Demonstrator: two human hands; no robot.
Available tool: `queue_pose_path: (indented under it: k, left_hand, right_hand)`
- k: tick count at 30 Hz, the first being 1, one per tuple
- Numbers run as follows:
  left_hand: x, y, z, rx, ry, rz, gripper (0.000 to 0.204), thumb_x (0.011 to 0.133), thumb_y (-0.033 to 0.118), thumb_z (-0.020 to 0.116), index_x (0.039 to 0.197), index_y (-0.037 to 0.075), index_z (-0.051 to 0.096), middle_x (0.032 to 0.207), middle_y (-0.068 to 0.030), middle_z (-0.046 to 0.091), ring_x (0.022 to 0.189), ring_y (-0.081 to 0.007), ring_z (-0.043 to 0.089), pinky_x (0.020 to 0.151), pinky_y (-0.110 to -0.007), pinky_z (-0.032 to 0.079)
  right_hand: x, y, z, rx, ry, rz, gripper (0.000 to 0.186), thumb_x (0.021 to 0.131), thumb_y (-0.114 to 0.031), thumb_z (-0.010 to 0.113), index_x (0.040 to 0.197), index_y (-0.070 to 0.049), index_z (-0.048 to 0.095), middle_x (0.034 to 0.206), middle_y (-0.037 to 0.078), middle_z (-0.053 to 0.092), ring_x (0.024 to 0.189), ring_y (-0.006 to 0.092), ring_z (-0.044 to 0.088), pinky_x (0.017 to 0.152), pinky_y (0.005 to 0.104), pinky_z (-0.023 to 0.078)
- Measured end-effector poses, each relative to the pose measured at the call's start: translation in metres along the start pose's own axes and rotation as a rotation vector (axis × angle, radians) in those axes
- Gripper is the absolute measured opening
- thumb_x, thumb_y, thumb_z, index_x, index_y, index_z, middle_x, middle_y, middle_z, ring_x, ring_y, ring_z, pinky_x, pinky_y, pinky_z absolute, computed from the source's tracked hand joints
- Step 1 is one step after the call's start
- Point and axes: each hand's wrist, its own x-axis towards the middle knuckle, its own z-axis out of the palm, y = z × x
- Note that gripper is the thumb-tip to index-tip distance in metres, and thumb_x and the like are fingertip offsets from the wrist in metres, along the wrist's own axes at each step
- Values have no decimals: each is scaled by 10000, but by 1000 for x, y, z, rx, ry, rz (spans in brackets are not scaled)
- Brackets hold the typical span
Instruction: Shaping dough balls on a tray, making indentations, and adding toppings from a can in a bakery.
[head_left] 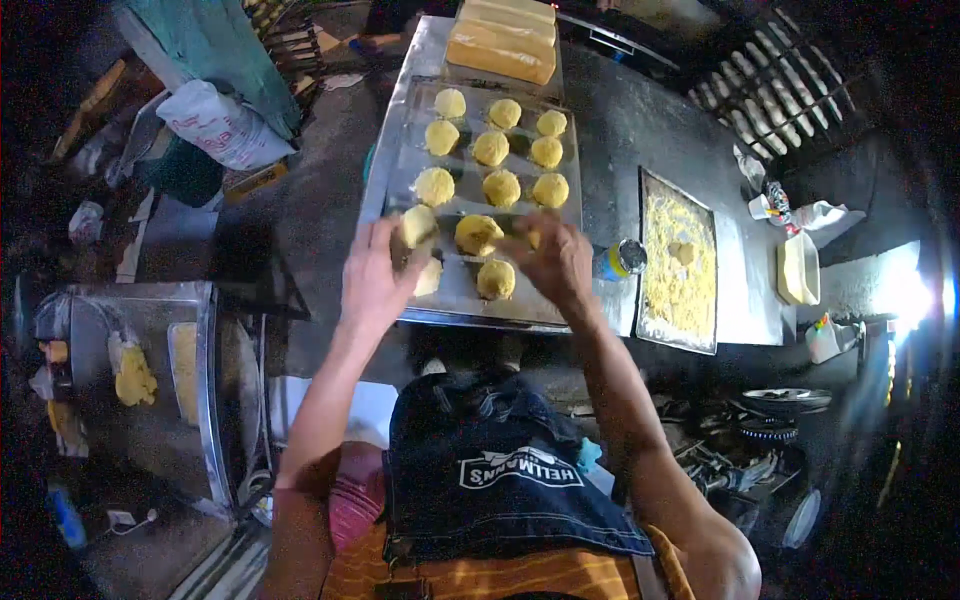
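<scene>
Closest in, a dark blue apron [500, 470] hangs over an orange striped shirt, and two bare forearms reach up from it to the metal baking tray [400, 150] on the grey worktable [640, 120]. The left hand [375, 280] is closed around a pale yellow dough ball [417, 226], fingers wrapped over its near side, at the tray's front left corner. The right hand [558, 262] hovers over the front right of the tray with fingers curled; a bit of dough seems pinched at its fingertips, but I cannot tell for sure. Between the hands sit two more dough balls [478, 234], and beyond them three neat rows of three.

The dough looks soft and light, likely tacky, so it would dent under a hard squeeze; cupping it from the sides and beneath seems the gentle way to hold it.

To the right lies a shallow tray of yellow crumbs [678, 262], with a small bottle [620, 260] beside it. Blocks wrapped in tan paper [502, 40] rest at the far end. At left stands a steel counter [150, 400] with a lump of dough [134, 378].
</scene>
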Motion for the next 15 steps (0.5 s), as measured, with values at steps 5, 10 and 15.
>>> queue_pose_path:
  k: [5,10,15]
  left_hand:
    - [88,-17,31,187,-120,133,483,882,311,776,1229,21,604,1192,-262,625,1075,-429,648,894,-508,557]
    - [116,-50,76,384,-297,152,432,865,250,765,1194,24,598,1224,-265,619,1149,-429,626,934,-515,548]
    - [140,-21,78,209,-419,50,494,840,231,793,1248,21,612,1250,-263,621,1203,-437,603,1013,-529,509]
  right_hand:
    - [86,22,33,-197,99,-18,484,783,-392,844,1121,-70,716,1091,143,722,1048,357,692,880,460,553]
    - [153,39,67,-206,126,-127,538,744,-304,801,1228,-110,668,1119,181,696,1099,392,656,940,499,522]
    - [184,89,88,-237,-11,-100,604,787,-363,823,1307,-140,611,1173,151,645,1129,387,631,896,521,556]
